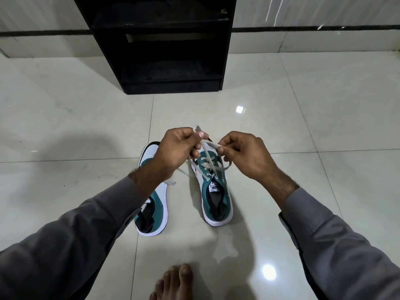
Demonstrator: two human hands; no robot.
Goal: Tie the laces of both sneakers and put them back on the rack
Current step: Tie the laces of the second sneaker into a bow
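- The left hand [175, 151] has its fingers curled round one strand of the grey-white laces [207, 158], thumb and forefinger pinching it so that a short end pokes up above the knuckles.
- The right hand [244, 155], just beside the left and level with it, pinches the other strand between thumb and forefinger; a loop of lace hangs from under its fingers down to the eyelets.
- Between the two hands the strands cross, lifted clear of the shoe.
- Directly below both hands stands the right sneaker [216, 198], teal and white with a white sole, on the floor, toe pointing away from the person.
- Under the left wrist and forearm lies the left sneaker [152, 215], partly hidden by the grey sleeve [71, 241]; a loose lace end [171, 182] trails on the tile beside it, so it is not yet tied.
- Beyond the hands, well apart from them, a black rack [171, 46] stands against the wall, its shelves dark.
- Nearer the person than the sneakers, a bare foot [175, 282] rests on the glossy pale tiled floor [65, 118].
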